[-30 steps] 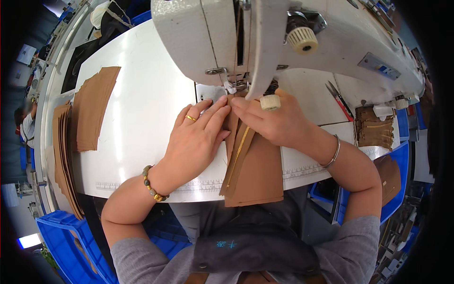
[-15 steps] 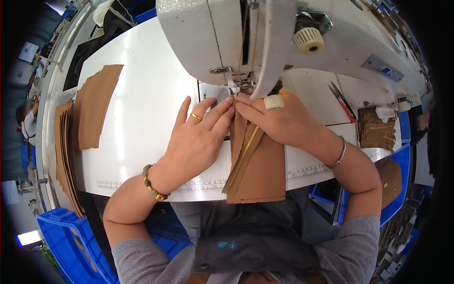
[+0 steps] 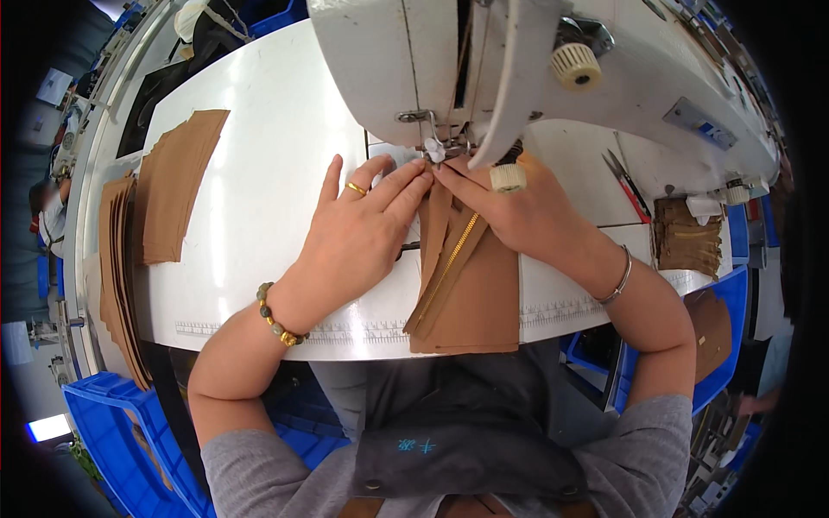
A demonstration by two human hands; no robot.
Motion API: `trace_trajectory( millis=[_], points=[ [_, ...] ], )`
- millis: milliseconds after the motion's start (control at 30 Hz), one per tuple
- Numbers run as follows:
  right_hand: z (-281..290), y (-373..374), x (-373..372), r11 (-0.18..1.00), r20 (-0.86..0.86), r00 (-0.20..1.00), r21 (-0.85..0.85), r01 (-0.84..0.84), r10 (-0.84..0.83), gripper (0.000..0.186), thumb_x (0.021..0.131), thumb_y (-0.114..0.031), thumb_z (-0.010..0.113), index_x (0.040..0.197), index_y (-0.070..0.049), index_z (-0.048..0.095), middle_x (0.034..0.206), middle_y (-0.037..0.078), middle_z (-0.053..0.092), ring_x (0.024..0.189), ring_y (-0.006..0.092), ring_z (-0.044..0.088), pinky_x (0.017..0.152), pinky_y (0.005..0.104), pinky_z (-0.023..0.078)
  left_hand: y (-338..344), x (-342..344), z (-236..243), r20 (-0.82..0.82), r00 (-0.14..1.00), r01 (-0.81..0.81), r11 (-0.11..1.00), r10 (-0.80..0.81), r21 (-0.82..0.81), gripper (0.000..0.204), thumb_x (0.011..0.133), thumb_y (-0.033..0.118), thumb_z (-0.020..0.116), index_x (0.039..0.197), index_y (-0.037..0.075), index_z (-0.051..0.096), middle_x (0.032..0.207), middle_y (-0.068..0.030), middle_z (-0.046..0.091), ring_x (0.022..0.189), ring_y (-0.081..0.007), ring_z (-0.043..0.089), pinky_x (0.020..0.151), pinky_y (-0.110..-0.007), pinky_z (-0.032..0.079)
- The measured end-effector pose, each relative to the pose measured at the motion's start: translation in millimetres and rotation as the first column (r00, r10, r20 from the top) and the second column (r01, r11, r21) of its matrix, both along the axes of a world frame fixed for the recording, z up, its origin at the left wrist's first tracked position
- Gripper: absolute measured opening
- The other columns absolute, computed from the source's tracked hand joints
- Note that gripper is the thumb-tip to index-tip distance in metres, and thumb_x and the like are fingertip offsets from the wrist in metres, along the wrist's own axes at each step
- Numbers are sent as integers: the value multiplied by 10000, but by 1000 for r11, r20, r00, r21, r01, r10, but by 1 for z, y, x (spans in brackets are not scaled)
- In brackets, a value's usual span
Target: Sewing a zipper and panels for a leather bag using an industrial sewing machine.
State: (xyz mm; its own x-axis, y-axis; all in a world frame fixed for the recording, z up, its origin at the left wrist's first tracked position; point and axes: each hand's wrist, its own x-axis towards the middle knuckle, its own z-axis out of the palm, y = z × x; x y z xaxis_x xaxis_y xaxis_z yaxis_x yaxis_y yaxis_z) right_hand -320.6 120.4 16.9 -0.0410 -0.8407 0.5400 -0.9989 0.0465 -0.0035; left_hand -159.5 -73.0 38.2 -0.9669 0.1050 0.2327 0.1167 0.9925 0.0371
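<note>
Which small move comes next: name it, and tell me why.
Probably ease the brown piece gently away from the body, guided by both hands. The fingertips of the left hand and right hand rest close before the presser foot, and most of the piece, with its slanting gold zipper, lies on the near side of it.
</note>
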Motion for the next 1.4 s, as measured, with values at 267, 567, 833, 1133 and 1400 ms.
trace_trajectory(
  millis=[267,567,833,1133,1400],
  points=[
    [9,5,6,996,-135,987,41,-85,90,344,909,-158,606,1214,-50,724,1163,84,722,1146,274,651,1012,400,504,33,51,12,45,991,123,992,-123,-9,418,894,78,677,1310,49,694,1402,-82,657,1378,-327,562,1187,-587,372],
    [15,49,64,910,-111,908,151,-387,404,315,912,-231,626,1142,-36,720,1205,133,719,1200,294,660,1071,471,501,69,111,7,-108,948,304,952,-299,29,273,820,77,761,1087,29,789,1243,-97,738,1144,-256,702,1014,-428,565],
    [7,87,109,943,58,949,109,-314,309,291,920,-210,635,1130,-36,736,1297,183,707,1200,327,676,1036,472,535,60,105,9,-86,967,253,938,-239,237,403,831,113,781,1223,25,746,1262,-94,729,1147,-289,690,963,-404,584],
    [16,89,112,934,90,950,180,-310,298,307,948,-237,645,1180,-53,728,1346,176,683,1244,330,648,1054,474,520,13,4,6,9,996,85,993,-86,80,823,888,506,753,1506,12,525,1555,-158,532,1370,-394,537,1119,-488,447],
    [75,69,67,892,286,931,324,-315,226,469,859,-354,767,1215,-56,698,1178,112,660,955,246,703,796,383,582,29,34,9,167,980,104,994,-107,32,1300,668,881,683,1557,-34,437,1655,-237,380,1512,-444,388,1166,-624,356]
  ],
)
